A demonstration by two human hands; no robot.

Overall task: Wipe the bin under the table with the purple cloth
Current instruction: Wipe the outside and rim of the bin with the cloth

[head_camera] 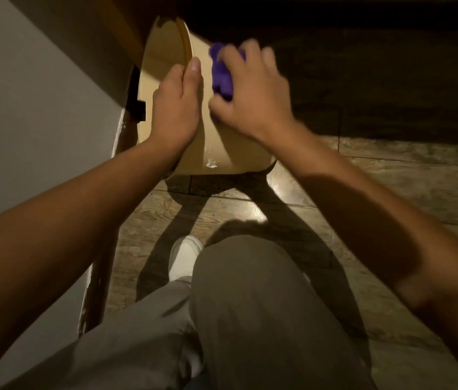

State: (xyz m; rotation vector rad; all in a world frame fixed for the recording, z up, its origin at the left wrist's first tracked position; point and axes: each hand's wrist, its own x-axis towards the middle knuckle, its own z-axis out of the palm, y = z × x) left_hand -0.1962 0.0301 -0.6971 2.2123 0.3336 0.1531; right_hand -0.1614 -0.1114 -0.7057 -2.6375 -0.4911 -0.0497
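A cream-coloured bin (230,147) stands on the floor at the top centre, its upper part reaching into the shadow under the table. My left hand (177,105) lies flat against the bin's left side, fingers straight, thumb up along the wall. My right hand (253,88) presses a bunched purple cloth (220,71) against the bin's right side; the fingers curl over the cloth and are blurred. Most of the cloth is hidden under that hand.
A grey wall (25,108) with a chipped brown skirting runs down the left. Shiny wood-look floor tiles (391,175) spread to the right. My bent knee in grey trousers (250,305) and a white shoe (184,257) fill the lower centre. The space under the table is dark.
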